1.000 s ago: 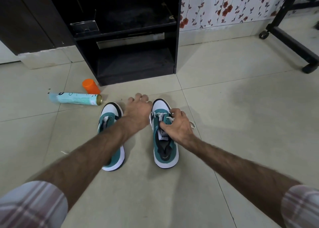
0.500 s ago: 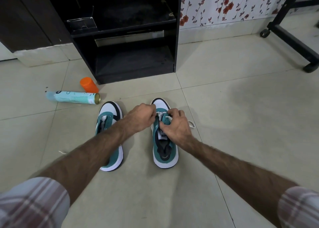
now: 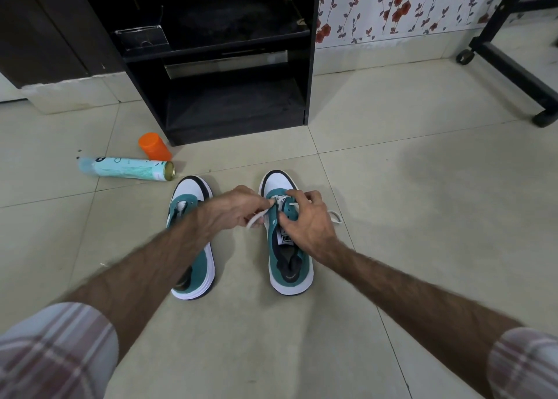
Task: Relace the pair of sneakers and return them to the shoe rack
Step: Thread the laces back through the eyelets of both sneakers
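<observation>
Both sneakers are teal with white toe caps, white soles and black trim: left sneaker (image 3: 193, 217), right sneaker (image 3: 288, 265). Lace (image 3: 256, 216): white. Spray can (image 3: 123, 168), left of frame: pale turquoise, gold end. Cap (image 3: 154, 146): orange. Shoe rack (image 3: 217, 51), upper centre: black. Floor (image 3: 422, 217): beige tile. Wallpaper (image 3: 392, 6), upper right: white, red flowers on grey-leafed vines. Sleeves (image 3: 51, 353), lower corners: white with brown-and-pink plaid.

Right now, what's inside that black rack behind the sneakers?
The black rack shows a small open box on its upper shelf and a bare lower shelf; deeper in is too dark to tell.
</observation>
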